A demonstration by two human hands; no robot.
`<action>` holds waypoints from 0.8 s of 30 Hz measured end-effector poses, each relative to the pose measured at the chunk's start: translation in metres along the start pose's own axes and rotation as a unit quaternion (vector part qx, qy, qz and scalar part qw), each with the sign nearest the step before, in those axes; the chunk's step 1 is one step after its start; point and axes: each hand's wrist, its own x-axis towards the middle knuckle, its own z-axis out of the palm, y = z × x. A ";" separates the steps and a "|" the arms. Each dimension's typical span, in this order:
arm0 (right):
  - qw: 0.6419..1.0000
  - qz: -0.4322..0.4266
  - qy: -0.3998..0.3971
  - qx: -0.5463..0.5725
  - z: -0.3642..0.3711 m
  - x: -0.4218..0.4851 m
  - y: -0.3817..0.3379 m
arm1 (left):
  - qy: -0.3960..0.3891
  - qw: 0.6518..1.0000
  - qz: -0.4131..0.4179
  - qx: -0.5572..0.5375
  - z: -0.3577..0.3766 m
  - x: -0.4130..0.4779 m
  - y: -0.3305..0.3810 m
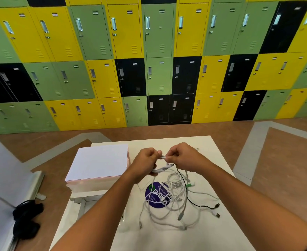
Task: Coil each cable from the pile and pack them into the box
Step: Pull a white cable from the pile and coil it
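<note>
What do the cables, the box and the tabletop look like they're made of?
Cable pile: soft plastic or rubber jacket, matte white and grey, one black; loops lie limp. Held cable, gripped by left hand and right hand: same look. Box: likely cardboard, matte white lid, pinkish edge, crisp corners. Table: smooth white, slight sheen, maybe laminate; cannot confirm.

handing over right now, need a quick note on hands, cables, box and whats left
The left hand grips a partly coiled white cable; the right hand pinches a strand of it.
Both are above the pile of loose cables on the table.
The box sits left of the pile; its top looks closed.
Done: no cable visibly packed.
Left: finish this coil, open the box, pack it, then coil the rest.
</note>
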 end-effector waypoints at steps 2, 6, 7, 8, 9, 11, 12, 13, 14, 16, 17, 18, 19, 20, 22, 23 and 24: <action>0.999 0.000 0.032 0.036 -0.004 -0.002 0.008 | 0.045 0.999 0.011 -0.013 -0.004 0.003 -0.002; 0.997 0.019 0.058 0.044 -0.009 -0.006 0.030 | 0.090 0.985 0.004 -0.146 -0.015 0.002 -0.006; 0.997 0.024 0.058 0.042 -0.008 -0.009 0.035 | 0.092 0.981 0.005 -0.171 -0.016 0.002 -0.005; 0.997 0.027 0.057 0.040 -0.006 -0.011 0.039 | 0.091 0.977 0.010 -0.192 -0.015 0.002 -0.003; 0.997 0.028 0.056 0.036 -0.004 -0.012 0.043 | 0.087 0.972 0.016 -0.216 -0.013 0.001 -0.001; 0.998 0.035 0.059 0.009 0.002 -0.014 0.047 | 0.081 0.958 0.024 -0.274 -0.010 0.002 0.004; 0.997 0.042 0.062 -0.001 0.003 -0.014 0.048 | 0.079 0.952 0.027 -0.295 -0.008 0.003 0.007; 0.996 0.047 0.069 -0.007 0.004 -0.014 0.048 | 0.076 0.947 0.030 -0.310 -0.007 0.004 0.008; 0.996 0.054 0.076 -0.007 0.004 -0.014 0.048 | 0.070 0.942 0.033 -0.326 -0.005 0.004 0.009; 0.992 0.072 0.079 0.068 0.006 -0.013 0.047 | 0.058 0.932 0.035 -0.355 -0.003 0.003 0.010; 0.981 0.085 0.079 0.155 0.007 -0.012 0.043 | 0.057 0.932 0.034 -0.357 -0.002 0.004 0.010; 0.958 0.098 0.086 0.255 0.009 -0.014 0.038 | 0.059 0.935 0.035 -0.348 0.000 0.005 0.010; 0.927 0.103 0.098 0.348 0.010 -0.015 0.033 | 0.066 0.939 0.039 -0.334 0.002 0.006 0.009; 0.894 0.102 0.114 0.421 0.010 -0.015 0.026 | 0.076 0.944 0.048 -0.319 0.004 0.007 0.009; 0.837 0.097 0.135 0.521 0.012 -0.015 0.014 | 0.093 0.949 0.062 -0.295 0.007 0.009 0.009; 0.817 0.096 0.140 0.551 0.013 -0.014 0.009 | 0.099 0.951 0.065 -0.286 0.007 0.009 0.009; 0.802 0.096 0.143 0.572 0.014 -0.014 0.004 | 0.100 0.953 0.066 -0.278 0.008 0.009 0.009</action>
